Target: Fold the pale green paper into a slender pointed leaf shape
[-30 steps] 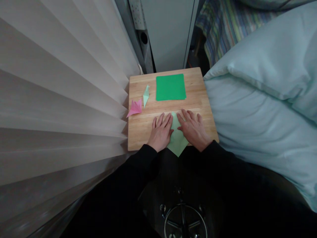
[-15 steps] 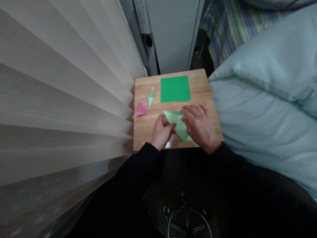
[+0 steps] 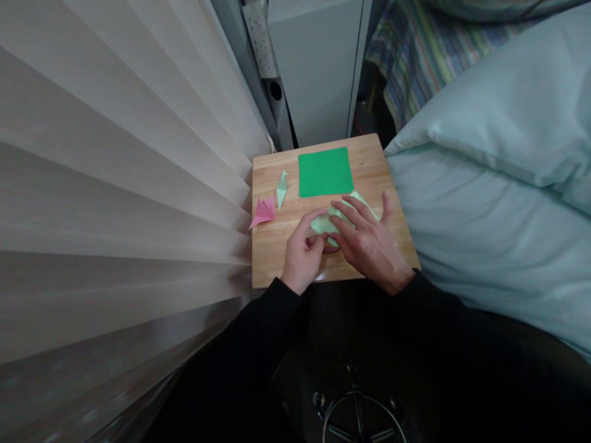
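A light green sheet of folded paper (image 3: pixel 320 225) lies near the front of the small wooden table (image 3: pixel 272 258), largely covered by my hands. My left hand (image 3: pixel 301 255) grips its left corner, the thumb low and the index finger along the upper side. Across the sheet stretches my right hand (image 3: pixel 369 245), fingers spread on top and the little finger raised. Its thumb is close to my left fingertips. Behind the sheet rests a stack of dark green square paper (image 3: pixel 325 172).
On the table's left side lie a pink folded paper figure (image 3: pixel 263 211) and a slim pale green one (image 3: pixel 281 189). A pleated curtain (image 3: pixel 138 184) borders the left, a bed with light blue bedding (image 3: pixel 466 209) the right. Behind stands a grey cabinet (image 3: pixel 318 74).
The light green paper has been turned, with a corner now showing above my right hand. My right fingers have spread out over it. The camera view has shifted slightly.
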`<state>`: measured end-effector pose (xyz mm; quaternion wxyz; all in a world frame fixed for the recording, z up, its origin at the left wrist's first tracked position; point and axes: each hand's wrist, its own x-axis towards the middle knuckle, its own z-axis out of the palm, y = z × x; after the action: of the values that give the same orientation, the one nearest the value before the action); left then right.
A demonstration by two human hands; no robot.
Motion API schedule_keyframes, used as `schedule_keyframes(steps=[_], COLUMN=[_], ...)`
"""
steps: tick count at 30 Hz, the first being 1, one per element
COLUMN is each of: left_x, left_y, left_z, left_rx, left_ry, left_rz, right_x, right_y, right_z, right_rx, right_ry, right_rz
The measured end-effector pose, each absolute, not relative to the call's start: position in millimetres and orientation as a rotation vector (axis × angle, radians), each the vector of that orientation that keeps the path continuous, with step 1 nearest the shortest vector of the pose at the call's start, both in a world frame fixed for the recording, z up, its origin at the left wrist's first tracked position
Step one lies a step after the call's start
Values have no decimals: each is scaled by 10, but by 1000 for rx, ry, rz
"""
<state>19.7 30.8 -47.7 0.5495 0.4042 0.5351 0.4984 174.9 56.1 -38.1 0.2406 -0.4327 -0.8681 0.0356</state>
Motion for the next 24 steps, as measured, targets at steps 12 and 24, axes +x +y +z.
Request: schedule_keyframes(steps=[12,24], left_x=[-5,-10], left_y=[256,204], left_z=[-323,-236], left_rx=[865,1147], left_ry=[1258,1259], left_rz=[1112,1040], right_x=[1875,1867], right_y=[551,533], right_z=[-249,-144], right_rx=[-1132,-1083], right_ry=[-2400,-2112], right_rz=[389,642])
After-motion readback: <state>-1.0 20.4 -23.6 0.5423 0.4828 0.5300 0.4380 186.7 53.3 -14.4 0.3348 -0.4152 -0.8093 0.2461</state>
